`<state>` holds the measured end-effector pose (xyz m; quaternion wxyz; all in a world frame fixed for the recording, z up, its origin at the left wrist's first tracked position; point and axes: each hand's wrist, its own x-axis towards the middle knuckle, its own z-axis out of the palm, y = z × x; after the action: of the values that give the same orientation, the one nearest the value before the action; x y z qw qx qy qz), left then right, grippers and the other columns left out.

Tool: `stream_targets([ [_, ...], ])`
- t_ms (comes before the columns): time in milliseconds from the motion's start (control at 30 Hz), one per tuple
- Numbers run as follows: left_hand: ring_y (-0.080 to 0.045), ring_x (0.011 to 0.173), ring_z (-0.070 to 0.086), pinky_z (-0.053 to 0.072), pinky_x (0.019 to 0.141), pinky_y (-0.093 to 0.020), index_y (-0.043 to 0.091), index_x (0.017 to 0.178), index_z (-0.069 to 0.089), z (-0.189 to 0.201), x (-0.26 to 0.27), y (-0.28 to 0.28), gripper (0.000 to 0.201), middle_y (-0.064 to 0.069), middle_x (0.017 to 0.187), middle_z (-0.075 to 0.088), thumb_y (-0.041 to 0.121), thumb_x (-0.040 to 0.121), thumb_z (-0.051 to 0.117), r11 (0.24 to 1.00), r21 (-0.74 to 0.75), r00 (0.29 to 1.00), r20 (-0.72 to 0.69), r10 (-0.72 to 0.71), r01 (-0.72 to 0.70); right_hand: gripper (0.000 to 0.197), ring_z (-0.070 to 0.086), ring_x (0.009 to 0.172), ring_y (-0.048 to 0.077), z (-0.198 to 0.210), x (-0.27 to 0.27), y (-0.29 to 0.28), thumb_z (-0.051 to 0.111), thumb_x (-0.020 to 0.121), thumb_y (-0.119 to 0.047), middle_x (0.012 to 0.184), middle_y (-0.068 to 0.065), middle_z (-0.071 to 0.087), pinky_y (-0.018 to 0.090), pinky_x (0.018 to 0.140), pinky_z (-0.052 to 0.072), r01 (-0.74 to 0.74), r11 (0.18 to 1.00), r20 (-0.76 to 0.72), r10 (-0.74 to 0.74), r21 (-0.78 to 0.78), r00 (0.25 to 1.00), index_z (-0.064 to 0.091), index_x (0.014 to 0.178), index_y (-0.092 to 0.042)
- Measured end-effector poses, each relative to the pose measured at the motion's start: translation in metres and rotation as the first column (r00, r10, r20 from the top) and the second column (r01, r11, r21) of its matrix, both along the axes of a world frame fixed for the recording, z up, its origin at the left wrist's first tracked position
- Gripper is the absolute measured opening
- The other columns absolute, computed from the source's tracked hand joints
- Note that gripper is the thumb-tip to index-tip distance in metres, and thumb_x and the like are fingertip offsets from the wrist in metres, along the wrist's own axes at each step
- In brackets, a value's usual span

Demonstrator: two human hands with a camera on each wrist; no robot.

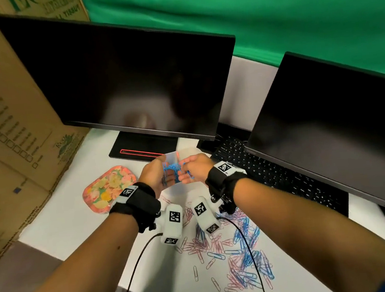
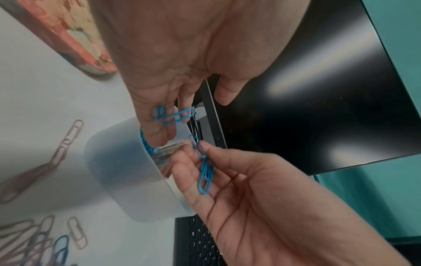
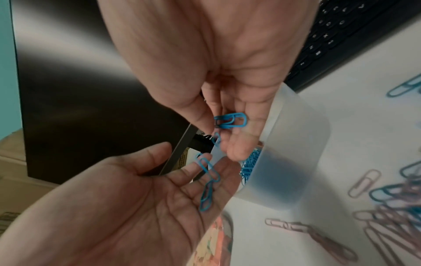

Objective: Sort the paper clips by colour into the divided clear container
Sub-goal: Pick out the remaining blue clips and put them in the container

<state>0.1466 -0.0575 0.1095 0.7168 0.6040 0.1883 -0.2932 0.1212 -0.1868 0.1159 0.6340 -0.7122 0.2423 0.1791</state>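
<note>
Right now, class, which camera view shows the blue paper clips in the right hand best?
The left wrist view: the blue paper clips hang in full from the right hand's pinch, across its palm. The right wrist view shows them foreshortened at the fingertips; the head view shows small blue bits between the hands.

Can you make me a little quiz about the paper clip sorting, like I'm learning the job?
1. What colour are the paper clips in the left hand and the right hand? A pink, B blue, C yellow.
2. True or false: the clear container already has blue clips inside.
3. Fill in: the loose pile on the table mixes blue with ____ ones.
Key: 1 B. 2 true. 3 pink.
</note>
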Motion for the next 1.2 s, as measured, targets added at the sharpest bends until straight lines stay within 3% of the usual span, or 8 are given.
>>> stream_targets([
  [100, -0.025, 0.073, 0.057, 0.049, 0.059, -0.030, 0.009, 0.106, 0.052, 0.001, 0.008, -0.003, 0.025, -0.016, 0.090, 0.054, 0.032, 0.097, 0.047, 0.999, 0.049, 1.000, -0.011, 0.022, -0.021, 0.023, 0.060, 0.082, 0.023, -0.004, 0.013, 0.002, 0.052, 0.090, 0.002, 0.095, 0.012, 0.060, 0.041, 0.086, 0.054, -0.018, 1.000, 0.009, 0.018, -0.026, 1.000, 0.061, 0.107, -0.009],
  [267, -0.029, 0.098, 0.051, 0.048, 0.095, -0.041, 0.009, 0.121, 0.053, -0.005, 0.015, -0.004, 0.036, -0.014, 0.098, 0.047, 0.035, 0.096, 0.050, 0.992, 0.122, 1.000, 0.014, 0.024, -0.026, 0.036, 0.055, 0.089, 0.027, -0.001, 0.017, -0.002, 0.051, 0.090, 0.001, 0.092, 0.012, 0.057, 0.051, 0.098, 0.047, -0.007, 1.000, 0.010, 0.007, -0.028, 1.000, 0.053, 0.126, 0.003],
  [333, -0.026, 0.090, 0.049, 0.049, 0.086, -0.036, 0.010, 0.118, 0.054, -0.002, 0.014, -0.006, 0.032, -0.011, 0.086, 0.046, 0.032, 0.096, 0.049, 0.990, 0.139, 0.998, 0.048, 0.029, -0.035, 0.035, 0.057, 0.085, 0.029, 0.001, 0.014, -0.007, 0.049, 0.092, 0.004, 0.088, 0.014, 0.058, 0.042, 0.094, 0.052, 0.044, 0.998, 0.025, -0.045, 0.047, 0.999, 0.052, 0.127, 0.005],
  [400, -0.025, 0.087, 0.053, 0.048, 0.074, -0.033, 0.009, 0.115, 0.056, 0.002, 0.011, -0.008, 0.026, -0.008, 0.085, 0.052, 0.026, 0.097, 0.048, 0.989, 0.143, 0.994, 0.110, 0.009, -0.025, 0.037, 0.059, 0.067, 0.025, 0.002, 0.006, -0.014, 0.046, 0.093, 0.007, 0.081, 0.017, 0.055, 0.024, 0.065, 0.056, 0.082, 0.990, 0.053, -0.088, 0.114, 0.995, 0.049, 0.130, 0.007],
  [500, -0.019, 0.078, 0.064, 0.049, 0.064, -0.027, 0.008, 0.101, 0.064, -0.003, -0.004, -0.008, 0.018, -0.005, 0.085, 0.064, 0.009, 0.093, 0.048, 0.959, 0.261, 0.932, 0.305, -0.194, 0.115, 0.027, 0.059, 0.070, 0.024, -0.010, -0.023, -0.031, 0.048, 0.089, 0.007, 0.089, 0.013, 0.063, 0.026, 0.059, 0.050, -0.050, 0.983, 0.128, 0.073, -0.175, 0.989, 0.065, 0.106, -0.005],
  [700, -0.004, 0.068, 0.062, 0.046, 0.067, -0.015, 0.029, 0.069, 0.062, -0.050, -0.052, -0.004, 0.022, 0.011, 0.074, 0.068, 0.011, 0.082, 0.062, 0.556, 0.735, 0.523, 0.321, -0.789, 0.388, 0.016, 0.064, 0.078, 0.014, -0.048, -0.108, -0.051, 0.053, 0.086, -0.016, 0.084, -0.003, 0.068, 0.026, 0.075, 0.055, -0.447, 0.670, -0.131, 0.468, -0.592, 0.874, 0.066, 0.081, -0.024],
  [900, -0.020, 0.086, 0.064, 0.049, 0.073, -0.026, 0.021, 0.080, 0.066, -0.083, -0.090, -0.013, 0.014, 0.003, 0.090, 0.069, 0.034, 0.075, 0.066, 0.187, 0.885, 0.391, 0.006, -0.920, 0.426, 0.027, 0.063, 0.102, 0.022, -0.085, -0.154, -0.043, 0.054, 0.087, -0.028, 0.112, 0.000, 0.066, 0.031, 0.092, 0.050, -0.539, 0.540, -0.222, 0.543, -0.646, 0.810, 0.064, 0.112, -0.029],
  [1200, -0.024, 0.088, 0.063, 0.047, 0.070, -0.027, 0.022, 0.071, 0.059, -0.096, -0.087, -0.006, 0.014, -0.003, 0.093, 0.070, 0.025, 0.084, 0.055, 0.183, 0.901, 0.448, -0.014, -0.894, 0.393, 0.019, 0.059, 0.106, 0.024, -0.098, -0.162, -0.053, 0.050, 0.090, -0.028, 0.111, 0.001, 0.058, 0.032, 0.087, 0.050, -0.471, 0.533, -0.167, 0.520, -0.703, 0.838, 0.066, 0.101, -0.026],
])
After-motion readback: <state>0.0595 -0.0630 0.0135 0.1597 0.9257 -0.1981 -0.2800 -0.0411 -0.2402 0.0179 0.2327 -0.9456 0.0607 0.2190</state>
